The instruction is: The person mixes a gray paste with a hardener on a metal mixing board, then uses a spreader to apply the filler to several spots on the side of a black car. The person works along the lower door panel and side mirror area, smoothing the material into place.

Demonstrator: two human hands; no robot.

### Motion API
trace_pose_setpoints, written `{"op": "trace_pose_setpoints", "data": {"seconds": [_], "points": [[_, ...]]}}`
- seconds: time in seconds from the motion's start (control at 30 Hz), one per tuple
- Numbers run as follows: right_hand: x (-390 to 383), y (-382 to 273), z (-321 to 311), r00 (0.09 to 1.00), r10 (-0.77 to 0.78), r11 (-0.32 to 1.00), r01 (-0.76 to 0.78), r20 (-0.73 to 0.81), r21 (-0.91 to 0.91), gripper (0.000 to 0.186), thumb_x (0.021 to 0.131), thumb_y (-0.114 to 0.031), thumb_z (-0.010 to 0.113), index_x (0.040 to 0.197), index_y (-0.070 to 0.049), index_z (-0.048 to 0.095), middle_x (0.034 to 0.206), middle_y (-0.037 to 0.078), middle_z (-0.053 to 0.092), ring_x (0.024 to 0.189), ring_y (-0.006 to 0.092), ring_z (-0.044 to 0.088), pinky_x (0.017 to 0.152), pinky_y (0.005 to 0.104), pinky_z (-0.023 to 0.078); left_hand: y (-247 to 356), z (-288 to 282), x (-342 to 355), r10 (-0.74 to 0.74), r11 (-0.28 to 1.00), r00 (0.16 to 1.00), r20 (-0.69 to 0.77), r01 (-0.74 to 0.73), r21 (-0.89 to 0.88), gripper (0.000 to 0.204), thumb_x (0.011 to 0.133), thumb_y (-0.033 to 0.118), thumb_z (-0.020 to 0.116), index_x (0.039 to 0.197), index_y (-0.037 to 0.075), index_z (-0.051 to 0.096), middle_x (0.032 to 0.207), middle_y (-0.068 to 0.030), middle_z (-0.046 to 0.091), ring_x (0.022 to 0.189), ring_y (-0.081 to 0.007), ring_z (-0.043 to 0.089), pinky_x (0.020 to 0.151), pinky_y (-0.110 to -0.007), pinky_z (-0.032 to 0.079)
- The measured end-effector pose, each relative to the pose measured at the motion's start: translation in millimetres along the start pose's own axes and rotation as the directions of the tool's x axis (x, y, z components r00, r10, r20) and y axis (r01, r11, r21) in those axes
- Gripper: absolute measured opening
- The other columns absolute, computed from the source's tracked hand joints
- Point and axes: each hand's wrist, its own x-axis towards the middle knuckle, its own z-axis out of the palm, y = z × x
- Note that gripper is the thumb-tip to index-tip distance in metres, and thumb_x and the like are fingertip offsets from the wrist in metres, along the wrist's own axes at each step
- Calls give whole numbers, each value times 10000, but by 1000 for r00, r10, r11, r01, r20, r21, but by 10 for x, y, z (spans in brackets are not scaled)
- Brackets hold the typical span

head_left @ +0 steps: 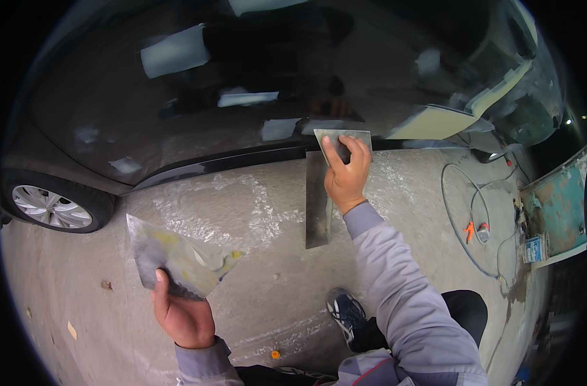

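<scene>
Grey patches (176, 51): seemingly done, car body (210, 122)
Your right hand (348, 177): spreader (336, 136) pinched, body's lower edge
Your left hand (187, 316): plate (150, 256) held, putty (200, 258) left

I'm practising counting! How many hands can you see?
2: the left hand at lower left, holding a smeared plate, and the right hand above centre, holding a flat spreader by the dark car. Both show plainly.

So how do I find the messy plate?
Start at the dark car, look below it to the left hand. It holds a broad, flat plate. Bright yellow smears set it apart from the small grey blade in the right hand.
</scene>
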Motion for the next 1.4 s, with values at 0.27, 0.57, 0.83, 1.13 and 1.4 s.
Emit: {"op": "trace_pose_setpoints", "data": {"seconds": [0.27,0.57,0.83,1.13,1.4], "points": [[107,1,223,999,3,1000,-3,-38,-3,622,867,38,696,1379,-316,702,1263,136,589,1206,390,569,1112,558,460,-19,14,10,-17,1000,999,-34,17,4,444,1121,237,530,1516,35,521,1550,-81,574,1422,-256,537,1229,-481,379],[-215,-121,532,1000,-16,998,15,21,60,675,819,64,674,1402,-274,701,1328,160,550,1263,406,518,1159,581,395,88,-68,-8,-7,1000,997,-80,6,-14,454,1120,246,529,1520,32,514,1552,-93,571,1424,-270,537,1227,-501,383],[-231,23,58,985,-17,999,8,171,52,661,815,83,645,1410,-198,706,1254,143,619,1202,372,579,1085,491,470,-8,-7,47,-39,999,997,-67,36,-39,444,1118,241,529,1511,34,527,1538,-88,587,1420,-273,543,1225,-503,385],[-339,242,-1232,137,956,-99,-682,259,724,298,1088,-77,511,1354,-33,638,1341,102,638,1205,243,624,1047,408,507,-541,300,175,-250,958,967,56,255,-129,428,1106,228,547,1487,30,549,1509,-85,609,1399,-264,560,1219,-459,395],[328,-682,-1809,405,587,-569,-410,701,713,366,1128,-191,510,1417,18,591,1371,129,667,1252,239,642,1098,425,497,-834,673,-42,-351,914,927,134,371,-167,422,1094,201,563,1478,26,548,1459,-109,635,1365,-282,588,1199,-472,430]]}}
